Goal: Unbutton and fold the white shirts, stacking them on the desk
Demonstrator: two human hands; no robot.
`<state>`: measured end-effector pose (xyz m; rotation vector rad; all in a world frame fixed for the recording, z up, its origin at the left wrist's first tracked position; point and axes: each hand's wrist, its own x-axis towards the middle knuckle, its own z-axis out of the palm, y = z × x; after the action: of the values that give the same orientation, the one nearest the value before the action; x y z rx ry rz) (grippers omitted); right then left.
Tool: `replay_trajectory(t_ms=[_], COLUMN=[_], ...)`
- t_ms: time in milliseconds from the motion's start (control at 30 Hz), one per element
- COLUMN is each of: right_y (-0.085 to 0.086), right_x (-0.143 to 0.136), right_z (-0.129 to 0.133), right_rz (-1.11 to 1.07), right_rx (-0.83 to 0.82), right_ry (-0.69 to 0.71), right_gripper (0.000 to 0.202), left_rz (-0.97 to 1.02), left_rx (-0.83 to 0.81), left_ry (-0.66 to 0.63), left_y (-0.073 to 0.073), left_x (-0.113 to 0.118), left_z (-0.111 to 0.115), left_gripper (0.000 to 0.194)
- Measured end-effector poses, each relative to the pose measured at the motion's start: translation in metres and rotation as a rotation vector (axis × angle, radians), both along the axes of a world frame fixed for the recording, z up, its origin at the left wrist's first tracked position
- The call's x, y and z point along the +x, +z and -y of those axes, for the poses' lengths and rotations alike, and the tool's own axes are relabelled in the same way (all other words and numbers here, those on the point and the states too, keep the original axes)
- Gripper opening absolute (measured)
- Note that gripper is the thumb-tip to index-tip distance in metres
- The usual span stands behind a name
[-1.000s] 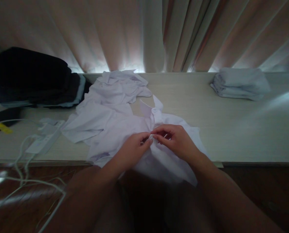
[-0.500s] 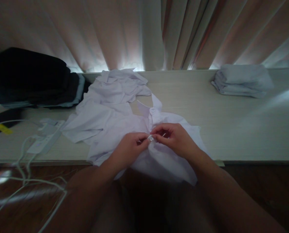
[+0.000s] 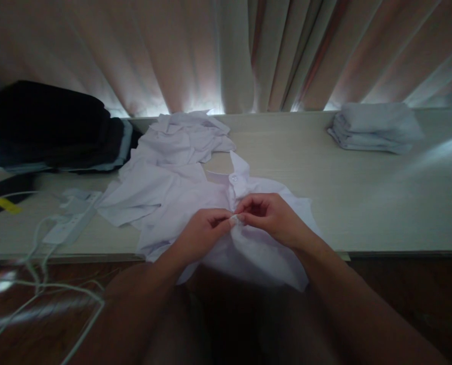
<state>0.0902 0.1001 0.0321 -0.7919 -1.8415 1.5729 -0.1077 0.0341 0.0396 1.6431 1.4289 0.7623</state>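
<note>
A white collared shirt (image 3: 199, 197) lies across the front of the pale surface, its lower part hanging over the edge toward me. Its collar (image 3: 240, 165) stands up, and a button (image 3: 234, 178) shows just below it. My left hand (image 3: 206, 230) pinches the front placket between thumb and forefinger. From the other side my right hand (image 3: 269, 215) pinches the same spot, fingertips meeting those of the left. Whatever small part of the placket is between the fingertips is mostly covered.
Behind the shirt lies another crumpled white garment (image 3: 184, 134). A stack of dark folded clothes (image 3: 51, 126) is at the left, near a white power strip (image 3: 72, 220) with cables (image 3: 70, 284). Folded white cloth (image 3: 376, 126) sits at the back right. Curtains (image 3: 180, 56) hang behind.
The button that showed between my fingertips is now covered by them. The shirt's collar has shifted slightly left and its tip stands differently. Both hands remain in nearly the same place.
</note>
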Motion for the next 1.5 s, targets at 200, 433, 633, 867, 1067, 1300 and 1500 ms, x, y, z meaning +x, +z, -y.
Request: replay_trajectory(t_ms=[200, 433, 633, 867, 1067, 1300, 1500], right_y=[-0.001, 0.0, 0.001, 0.004, 0.004, 0.005, 0.004], right_x=[-0.003, -0.006, -0.015, -0.015, -0.015, -0.013, -0.012], right_z=[0.002, 0.007, 0.014, 0.016, 0.014, 0.014, 0.014], right_rz=[-0.005, 0.184, 0.112, 0.132, 0.201, 0.173, 0.144], right_rx=[0.068, 0.092, 0.05, 0.093, 0.114, 0.138, 0.144], right_ry=[-0.084, -0.183, -0.081, -0.087, -0.076, -0.073, -0.091], right_gripper=[0.014, 0.028, 0.024, 0.026, 0.025, 0.022, 0.021], left_rz=[0.189, 0.366, 0.395, 0.348, 0.445, 0.505, 0.702], left_rx=[-0.089, -0.089, -0.111, -0.152, -0.211, -0.215, -0.223], left_ry=[0.08, 0.276, 0.27, 0.355, 0.356, 0.377, 0.366], left_y=[0.003, 0.01, 0.007, 0.009, 0.007, 0.008, -0.001], left_x=[0.002, 0.001, 0.0, -0.004, -0.005, -0.005, -0.006], left_z=[-0.002, -0.002, -0.001, 0.001, 0.001, 0.001, -0.001], left_gripper=[0.025, 0.012, 0.019, 0.023, 0.022, 0.023, 0.025])
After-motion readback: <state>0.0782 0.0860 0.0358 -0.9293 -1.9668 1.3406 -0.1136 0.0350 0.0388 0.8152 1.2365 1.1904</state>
